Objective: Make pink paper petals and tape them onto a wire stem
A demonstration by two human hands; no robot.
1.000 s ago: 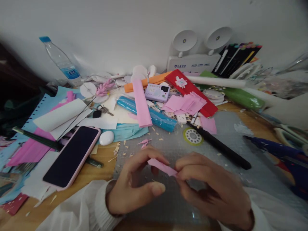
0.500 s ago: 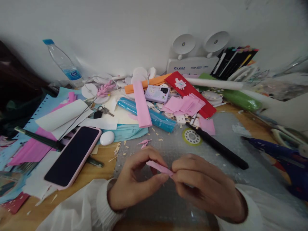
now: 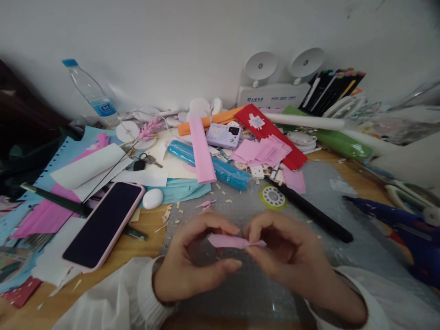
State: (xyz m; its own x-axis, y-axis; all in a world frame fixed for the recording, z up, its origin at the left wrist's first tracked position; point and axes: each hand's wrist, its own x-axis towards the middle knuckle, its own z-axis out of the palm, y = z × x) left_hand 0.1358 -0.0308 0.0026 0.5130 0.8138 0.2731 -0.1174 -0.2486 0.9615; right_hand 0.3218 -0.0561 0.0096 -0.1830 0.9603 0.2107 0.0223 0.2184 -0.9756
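Observation:
A narrow pink paper piece [image 3: 228, 241] lies level between my hands over the grey cutting mat [image 3: 254, 293]. My right hand [image 3: 292, 261] pinches its right end between thumb and forefinger. Around its left end curves my left hand [image 3: 197, 256], thumb and forefinger apart; whether its other fingers touch the paper is hidden. Just beyond my left hand a small pink twisted piece [image 3: 206, 204] rests on the mat. Farther back sits a pile of pink paper squares [image 3: 263, 150].
At left lie a phone [image 3: 105, 224] and a white oval case [image 3: 153, 198]. A black pen-like tool [image 3: 316, 213], a tape roll [image 3: 273, 197] and a blue glue gun [image 3: 392, 224] are at right. A bottle [image 3: 91, 94] stands at the back left.
The left thumb and forefinger have parted from the paper. My right hand has turned, its thumb and forefinger now showing their pinch, and the paper lies more level.

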